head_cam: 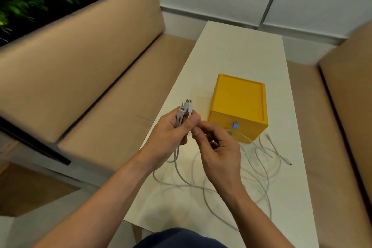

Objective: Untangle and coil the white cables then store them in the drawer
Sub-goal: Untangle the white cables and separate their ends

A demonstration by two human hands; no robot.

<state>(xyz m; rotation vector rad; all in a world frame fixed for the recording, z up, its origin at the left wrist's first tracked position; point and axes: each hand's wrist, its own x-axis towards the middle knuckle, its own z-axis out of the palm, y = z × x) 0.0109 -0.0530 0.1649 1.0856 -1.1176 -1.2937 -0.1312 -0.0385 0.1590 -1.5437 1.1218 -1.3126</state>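
Note:
My left hand [171,135] grips a bundle of white cable ends, and their plugs [186,106] stick up above my fingers. Just to its right, my right hand [219,147] pinches a white cable that runs off toward the drawer box. Several loose white cables [259,169] lie tangled in loops on the white table [237,50] below and to the right of my hands. One free plug [287,162] lies at the right. A yellow drawer box [239,104] with blue knobs [235,125] stands shut behind my hands.
Tan cushioned benches [90,70] flank the narrow table on the left and right. A white panelled wall stands at the far end, and green foliage fills the top left corner.

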